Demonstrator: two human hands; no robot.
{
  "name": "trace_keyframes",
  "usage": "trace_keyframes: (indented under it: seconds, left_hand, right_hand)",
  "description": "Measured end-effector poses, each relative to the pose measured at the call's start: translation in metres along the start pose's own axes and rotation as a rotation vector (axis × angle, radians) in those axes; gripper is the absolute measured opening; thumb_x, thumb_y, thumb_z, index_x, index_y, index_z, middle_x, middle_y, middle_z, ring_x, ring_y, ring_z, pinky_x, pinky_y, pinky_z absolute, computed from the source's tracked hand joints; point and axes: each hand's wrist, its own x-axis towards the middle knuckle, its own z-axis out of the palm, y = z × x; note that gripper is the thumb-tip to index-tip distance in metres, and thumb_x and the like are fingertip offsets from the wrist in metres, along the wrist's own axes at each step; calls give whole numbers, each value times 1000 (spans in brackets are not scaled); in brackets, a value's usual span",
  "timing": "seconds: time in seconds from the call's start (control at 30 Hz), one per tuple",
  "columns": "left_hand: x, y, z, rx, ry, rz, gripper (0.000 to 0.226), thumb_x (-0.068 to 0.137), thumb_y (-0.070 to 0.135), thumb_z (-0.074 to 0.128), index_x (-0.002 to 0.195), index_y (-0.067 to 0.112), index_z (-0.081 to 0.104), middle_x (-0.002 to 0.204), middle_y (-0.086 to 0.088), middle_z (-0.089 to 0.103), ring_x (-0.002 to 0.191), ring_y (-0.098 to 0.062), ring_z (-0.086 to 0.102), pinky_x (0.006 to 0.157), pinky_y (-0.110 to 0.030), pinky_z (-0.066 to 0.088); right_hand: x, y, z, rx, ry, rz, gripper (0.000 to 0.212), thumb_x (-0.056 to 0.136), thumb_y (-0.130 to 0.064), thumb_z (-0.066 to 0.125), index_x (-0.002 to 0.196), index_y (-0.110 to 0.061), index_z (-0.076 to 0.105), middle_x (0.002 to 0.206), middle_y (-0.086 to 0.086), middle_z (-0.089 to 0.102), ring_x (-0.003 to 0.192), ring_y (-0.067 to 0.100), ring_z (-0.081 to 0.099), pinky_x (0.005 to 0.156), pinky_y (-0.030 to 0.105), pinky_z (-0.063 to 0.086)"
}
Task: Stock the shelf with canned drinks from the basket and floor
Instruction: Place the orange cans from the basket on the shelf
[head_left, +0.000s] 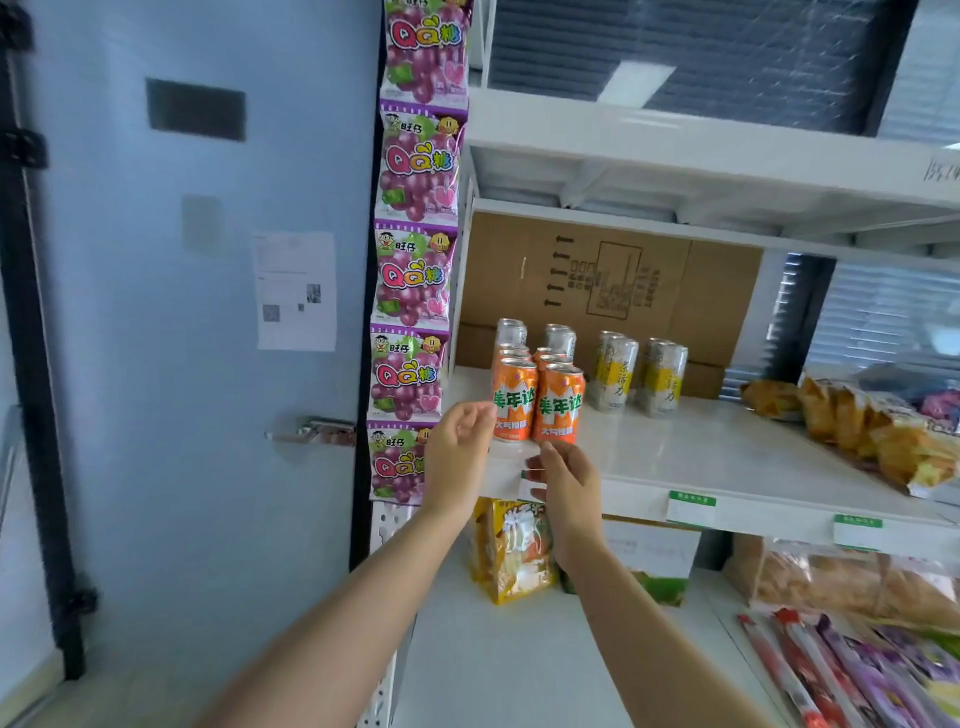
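Two orange cans stand side by side at the front left of the white shelf (675, 457): the left orange can (513, 401) and the right orange can (559, 405). More cans line up behind them, orange then silver. Two rows of yellow-and-silver cans (615, 374) stand to the right. My left hand (457, 457) hovers just left of the left orange can, fingers loosely curled and holding nothing. My right hand (566, 488) is just below the right orange can at the shelf's front edge, fingers relaxed, holding nothing. No basket or floor is in view.
A cardboard box (613, 280) fills the back of the shelf. Snack bags (862, 431) lie at its right. A strip of purple candy packs (415, 270) hangs at the shelf's left post. The lower shelf holds a yellow snack bag (511, 551) and long packets (852, 670). A blue door is at left.
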Motion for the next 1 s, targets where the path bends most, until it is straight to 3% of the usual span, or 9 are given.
trace_keyframes:
  seconds: [0.1, 0.23, 0.37, 0.57, 0.7, 0.87, 1.0]
  left_hand:
    - [-29, 6, -20, -31, 17, -49, 21, 95, 36, 58, 100, 17, 65, 93, 1, 71, 89, -16, 67, 78, -28, 54]
    - [-76, 15, -49, -110, 135, -141, 16, 95, 28, 59, 97, 15, 67, 90, -3, 72, 83, -18, 66, 77, -31, 52]
    - [-138, 20, -87, -56, 258, -183, 15, 95, 22, 60, 95, 8, 66, 82, -2, 70, 72, -12, 64, 64, -18, 51]
    - [-217, 22, -169, 31, 423, -249, 13, 96, 16, 58, 97, 5, 63, 77, -1, 66, 60, -8, 60, 54, -14, 48]
    - [-268, 28, -242, 112, 538, -313, 13, 97, 19, 57, 96, 7, 63, 79, -1, 65, 66, -12, 59, 57, -16, 48]
    - [-329, 25, -336, 268, 583, -391, 15, 96, 25, 58, 82, 21, 65, 85, -5, 70, 73, -18, 63, 72, -32, 50]
    - [-377, 24, -410, 313, 646, -497, 15, 97, 25, 55, 88, 16, 64, 90, -11, 70, 78, -20, 65, 76, -38, 55]
  right_hand:
    - [-28, -3, 2, 15, -86, 19, 16, 100, -25, 49, 100, -17, 63, 94, 9, 68, 89, 23, 64, 81, 35, 51]
    - [-77, -7, 1, 57, -173, 75, 13, 100, -21, 51, 96, -17, 63, 86, 3, 66, 78, 16, 60, 70, 26, 49]
    - [-133, 6, 0, 52, -291, 126, 15, 98, -20, 52, 94, -10, 63, 82, 7, 66, 74, 17, 60, 67, 26, 47]
    - [-216, 34, 25, 70, -473, 239, 15, 99, -18, 50, 96, -9, 62, 80, 6, 63, 72, 18, 58, 68, 30, 44]
    - [-282, 45, 63, 42, -574, 283, 15, 98, -16, 51, 89, -12, 62, 75, 3, 64, 68, 16, 59, 62, 28, 44]
    - [-369, 52, 122, 43, -736, 336, 14, 98, -17, 52, 90, -11, 62, 75, 3, 64, 69, 17, 59, 62, 27, 44]
    - [-447, 60, 175, 28, -869, 389, 14, 98, -17, 52, 94, -9, 63, 76, 3, 65, 71, 17, 60, 65, 28, 45]
